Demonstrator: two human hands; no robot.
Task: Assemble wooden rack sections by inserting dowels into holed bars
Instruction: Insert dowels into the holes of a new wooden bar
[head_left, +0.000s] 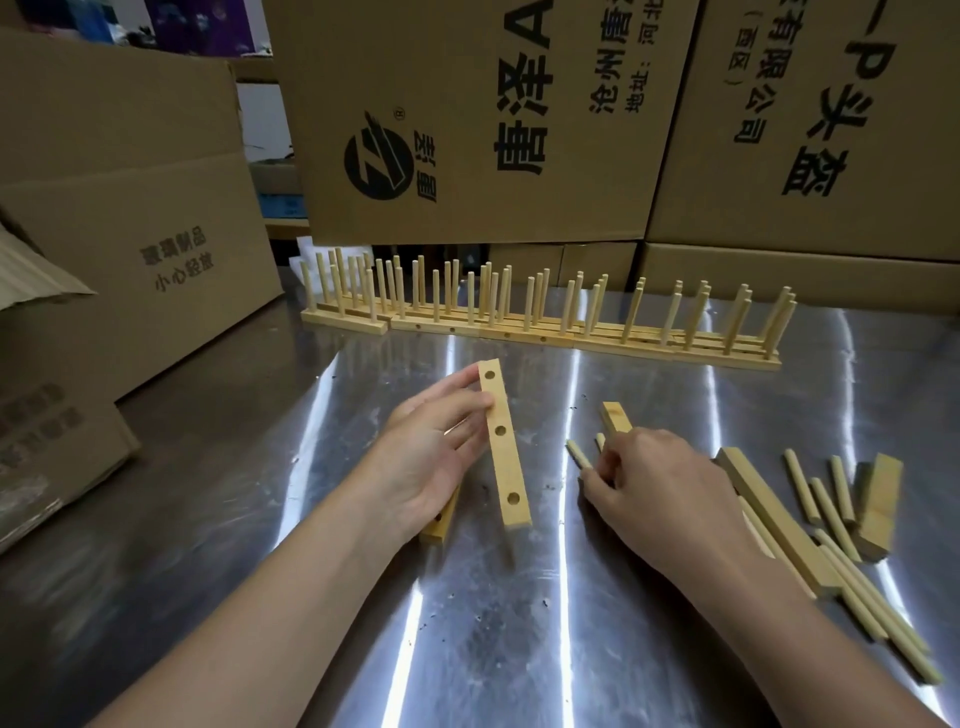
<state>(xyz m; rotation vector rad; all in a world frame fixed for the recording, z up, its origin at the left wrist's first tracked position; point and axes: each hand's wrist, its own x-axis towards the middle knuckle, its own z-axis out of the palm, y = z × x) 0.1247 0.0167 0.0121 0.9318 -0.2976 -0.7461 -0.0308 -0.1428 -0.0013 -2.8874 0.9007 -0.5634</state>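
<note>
My left hand (431, 457) holds a pale wooden bar with three holes (505, 447) by its left edge, holes facing up, its near end on the metal table. A second bar (441, 525) lies under that hand, mostly hidden. My right hand (665, 499) rests over loose dowels (577, 455); its fingertips pinch one dowel that sticks out to the left. Another bar end (616, 417) pokes out beyond its fingers. More bars (769, 509) and several dowels (831, 514) lie to the right.
A row of finished rack sections with upright dowels (540, 317) stands across the back of the shiny steel table (519, 623). Large cardboard boxes (467, 119) wall in the back and the left side (135, 249).
</note>
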